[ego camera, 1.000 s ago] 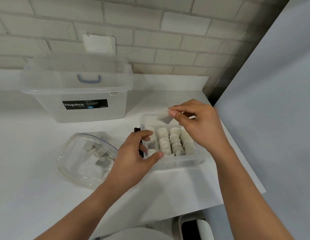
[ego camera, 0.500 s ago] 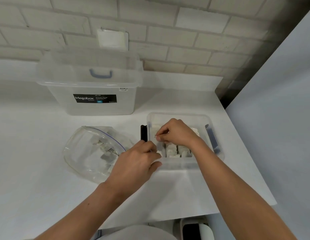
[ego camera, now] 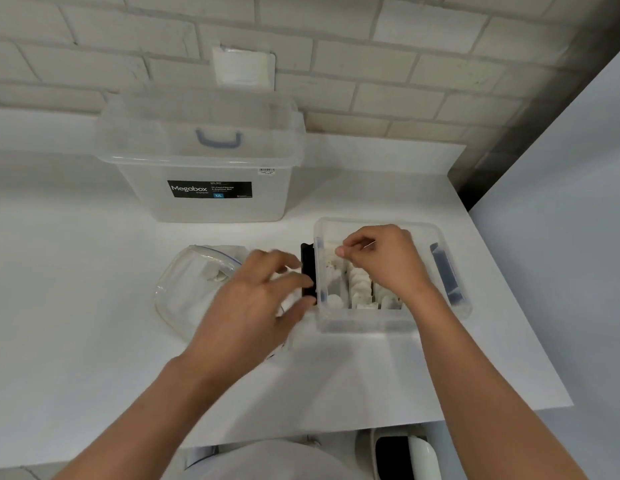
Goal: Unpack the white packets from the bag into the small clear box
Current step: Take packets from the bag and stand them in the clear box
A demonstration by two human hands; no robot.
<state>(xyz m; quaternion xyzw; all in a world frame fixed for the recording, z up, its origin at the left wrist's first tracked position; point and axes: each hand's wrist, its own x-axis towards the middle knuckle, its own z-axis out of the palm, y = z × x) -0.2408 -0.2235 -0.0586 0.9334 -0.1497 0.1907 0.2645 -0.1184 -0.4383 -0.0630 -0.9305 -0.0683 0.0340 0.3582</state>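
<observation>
The small clear box [ego camera: 364,323] stands on the white table, right of centre, with rows of white packets [ego camera: 358,287] standing in it. My right hand [ego camera: 388,263] is inside the box at its back left, with thumb and forefinger pinched on a white packet [ego camera: 331,261]. Blurred and with fingers spread, my left hand [ego camera: 260,303] hovers just left of the box, by its black side latch [ego camera: 307,268], and holds nothing. The clear zip bag [ego camera: 187,296] lies left of that hand, with a few white packets [ego camera: 216,273] showing inside.
A large lidded clear tub [ego camera: 204,157] labelled Megabox stands at the back against the brick wall. A grey panel [ego camera: 561,202] bounds the table on the right. The table's front edge is close to me, and a black and white object [ego camera: 402,452] sits below it.
My right hand has come down from above the box into it, still pinching the packet. My left hand has let go of the box's left edge, opened, and shifted left toward the bag.
</observation>
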